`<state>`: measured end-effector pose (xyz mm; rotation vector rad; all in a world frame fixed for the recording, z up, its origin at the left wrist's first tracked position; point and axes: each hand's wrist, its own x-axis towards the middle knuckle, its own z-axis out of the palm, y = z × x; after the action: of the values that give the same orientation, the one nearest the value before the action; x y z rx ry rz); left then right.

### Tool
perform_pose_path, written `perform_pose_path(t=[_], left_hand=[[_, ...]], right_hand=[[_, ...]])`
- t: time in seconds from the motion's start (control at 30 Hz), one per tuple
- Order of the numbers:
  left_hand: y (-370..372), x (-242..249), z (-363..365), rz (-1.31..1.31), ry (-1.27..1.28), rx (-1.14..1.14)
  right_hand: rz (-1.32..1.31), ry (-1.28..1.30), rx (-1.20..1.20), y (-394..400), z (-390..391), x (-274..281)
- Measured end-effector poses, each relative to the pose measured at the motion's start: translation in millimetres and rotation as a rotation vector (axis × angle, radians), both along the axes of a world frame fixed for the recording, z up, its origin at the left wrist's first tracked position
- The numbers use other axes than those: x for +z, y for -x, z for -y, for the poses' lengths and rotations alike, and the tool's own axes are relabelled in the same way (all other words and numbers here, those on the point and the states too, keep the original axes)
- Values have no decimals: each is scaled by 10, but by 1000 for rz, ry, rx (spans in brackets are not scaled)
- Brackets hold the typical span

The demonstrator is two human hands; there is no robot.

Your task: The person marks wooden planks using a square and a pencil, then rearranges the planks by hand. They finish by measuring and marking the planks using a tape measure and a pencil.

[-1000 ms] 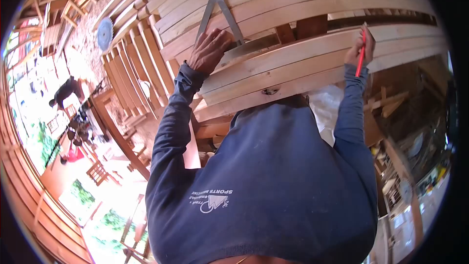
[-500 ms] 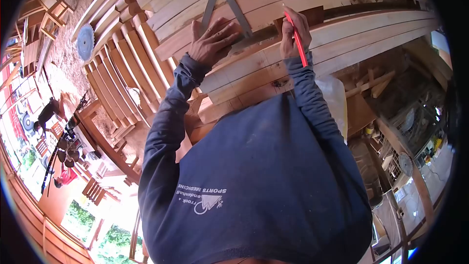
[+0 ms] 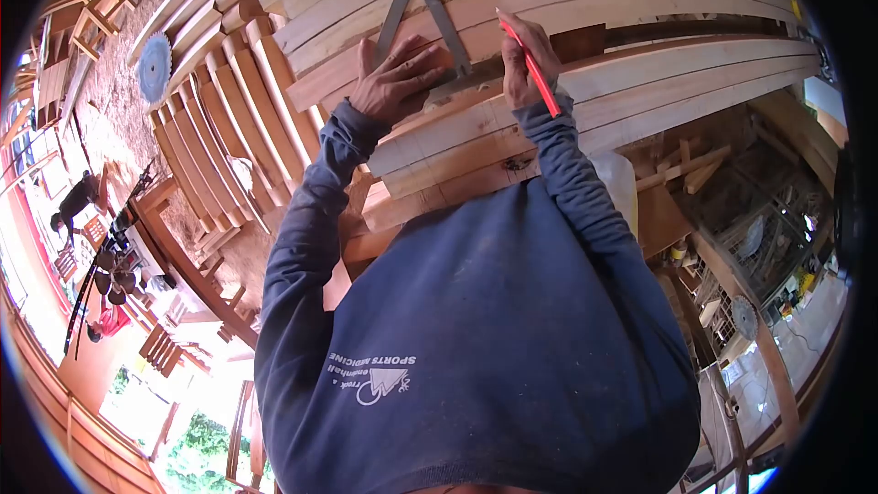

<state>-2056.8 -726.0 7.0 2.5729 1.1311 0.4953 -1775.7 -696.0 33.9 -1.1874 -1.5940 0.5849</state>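
Note:
My left hand (image 3: pixel 398 82) lies with its fingers spread over the lower end of a grey metal carpenter's square (image 3: pixel 445 26) and the wooden boards under it. The square rests on the boards with its corner pointing away from me. In my right hand (image 3: pixel 532 62) is a red pencil (image 3: pixel 540 80), its tip up and to the left, a little right of the square. The pencil's tip seems to be just above a board (image 3: pixel 585 9), but contact cannot be made out. My fingers partly hide the lower end of the square's left arm.
Long planks (image 3: pixel 695 64) lie side by side in front of me. At the left are stacked shaped wood pieces (image 3: pixel 219 119) and a circular saw blade (image 3: pixel 155 68). Two people, one in a dark top (image 3: pixel 78 197), are far left. Another round blade (image 3: pixel 744 317) is at the right.
My right hand has moved left with the pencil, closer to the square. The left hand and square stay about where they were; the view has shifted slightly.

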Motion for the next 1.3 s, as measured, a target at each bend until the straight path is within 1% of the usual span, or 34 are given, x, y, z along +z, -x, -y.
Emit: perform_pose_path(t=[0.07, 0.17, 0.37, 0.57, 0.67, 0.77, 0.97, 1.17, 1.3], left_hand=[[10, -12, -9, 15, 3, -7], [-1, 26, -3, -13, 14, -1], [8, 46, -6, -3, 42, -9], [-4, 47, 12, -18, 39, 10], [-1, 54, 14, -53, 44, 14], [9, 41, 18, -88, 40, 13], [-7, 62, 26, -61, 50, 26], [5, 54, 22, -90, 60, 23], [-1, 22, 23, -68, 30, 27]], right_hand=[[-21, 22, 8, 14, 12, 3], [35, 66, 21, 16, 46, 42], [-13, 80, 28, 38, 54, 19], [-1, 124, 16, 36, 75, 4], [-21, 37, 3, 50, 44, -46], [-23, 55, 6, 69, 63, -61], [-14, 21, 14, 63, 52, -114], [7, -2, 6, 91, 36, -130], [10, -6, 9, 97, 31, -122]])
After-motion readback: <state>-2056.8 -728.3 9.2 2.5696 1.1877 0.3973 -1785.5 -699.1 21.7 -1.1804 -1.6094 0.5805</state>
